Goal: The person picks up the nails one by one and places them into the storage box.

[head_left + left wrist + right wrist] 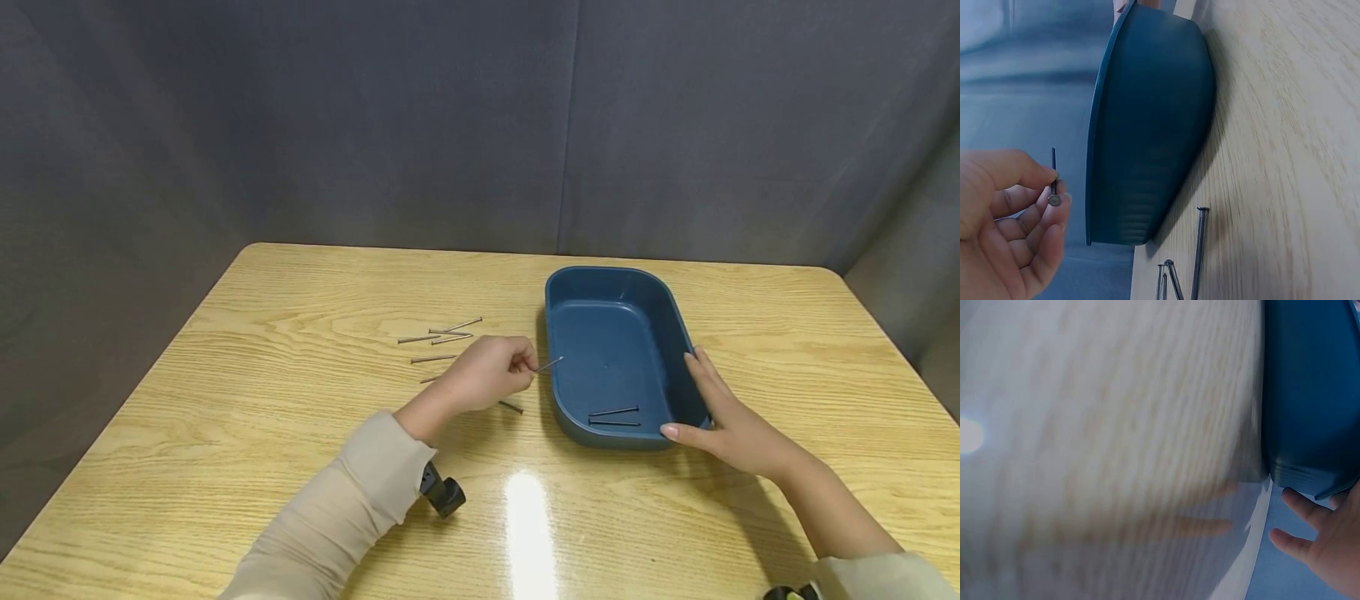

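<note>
My left hand (491,372) pinches a nail (1054,175) between thumb and fingertips, at the left rim of a blue plastic bin (551,333). In the head view the nail's pointed end overlaps that rim, while its round head faces the left wrist camera. Two dark nails (613,422) lie on the bin's floor at the near end. My right hand (738,429) rests against the near right corner of the bin, thumb on the rim and fingers fairly straight along the outer side.
Several loose nails (432,359) lie on the wooden table (300,358) left of the bin. Another nail (512,407) lies partly behind my left hand. A grey curtain (450,125) hangs behind the table's far edge.
</note>
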Available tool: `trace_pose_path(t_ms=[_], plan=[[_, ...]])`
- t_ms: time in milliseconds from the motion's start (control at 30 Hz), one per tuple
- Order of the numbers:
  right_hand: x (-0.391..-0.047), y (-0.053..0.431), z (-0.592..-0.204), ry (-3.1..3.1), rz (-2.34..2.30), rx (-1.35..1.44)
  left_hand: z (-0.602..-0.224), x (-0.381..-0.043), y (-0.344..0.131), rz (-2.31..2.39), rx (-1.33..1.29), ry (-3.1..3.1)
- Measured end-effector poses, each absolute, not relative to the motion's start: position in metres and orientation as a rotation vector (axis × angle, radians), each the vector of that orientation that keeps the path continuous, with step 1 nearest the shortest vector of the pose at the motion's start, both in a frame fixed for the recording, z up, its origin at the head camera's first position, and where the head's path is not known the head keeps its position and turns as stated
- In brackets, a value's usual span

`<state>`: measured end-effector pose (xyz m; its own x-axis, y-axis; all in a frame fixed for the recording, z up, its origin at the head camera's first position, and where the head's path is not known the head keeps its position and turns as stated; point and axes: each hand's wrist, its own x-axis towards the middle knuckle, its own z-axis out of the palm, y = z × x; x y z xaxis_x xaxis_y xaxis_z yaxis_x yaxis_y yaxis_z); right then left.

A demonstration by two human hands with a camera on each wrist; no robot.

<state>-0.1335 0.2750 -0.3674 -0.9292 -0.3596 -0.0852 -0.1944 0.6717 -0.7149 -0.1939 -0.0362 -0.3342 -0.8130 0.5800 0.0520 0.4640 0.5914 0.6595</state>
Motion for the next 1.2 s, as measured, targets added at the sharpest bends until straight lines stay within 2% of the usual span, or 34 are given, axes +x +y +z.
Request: trace_pose_path(t_ms=[1200], plan=[[-0.133, 0.274, -0.366, 2.660, -1.102, -0.440, -0.328, -0.194, -0.005, 1.085, 0.877, 2.535]])
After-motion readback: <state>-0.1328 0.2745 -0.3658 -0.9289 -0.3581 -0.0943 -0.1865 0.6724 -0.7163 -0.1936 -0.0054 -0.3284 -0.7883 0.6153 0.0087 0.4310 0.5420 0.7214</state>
